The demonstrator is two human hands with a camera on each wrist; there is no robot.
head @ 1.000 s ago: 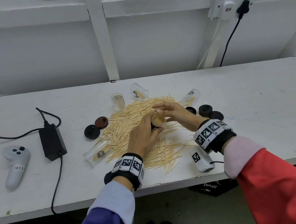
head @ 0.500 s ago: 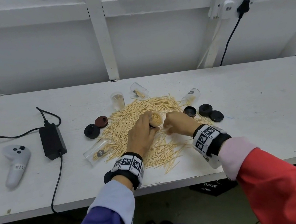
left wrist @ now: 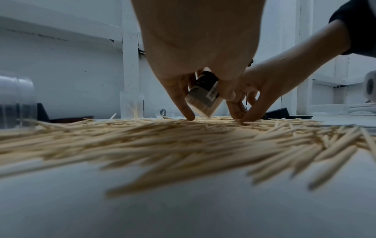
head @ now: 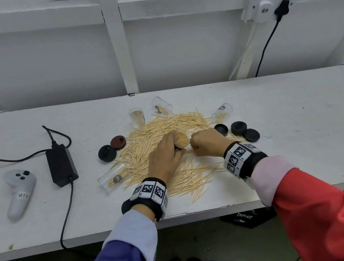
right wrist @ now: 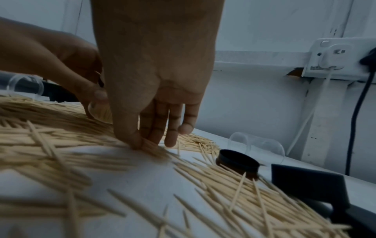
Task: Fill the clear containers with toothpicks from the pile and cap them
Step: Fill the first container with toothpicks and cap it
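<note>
Left hand (head: 165,155): we grip the jar (head: 181,139), mouth tilted right.
Right hand (head: 207,142): just right of jar, we pinch toothpicks (right wrist: 150,145).

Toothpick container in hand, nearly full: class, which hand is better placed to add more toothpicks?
Right hand: its fingers already pinch toothpicks on the pile; the left hand holds the container.

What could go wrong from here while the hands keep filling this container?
1. The container in the left hand looks packed and tilted; toothpicks may slide out.
2. The right hand pinches sticks from the pile; some may drop.
3. Toothpicks near the table edge could fall off.
</note>
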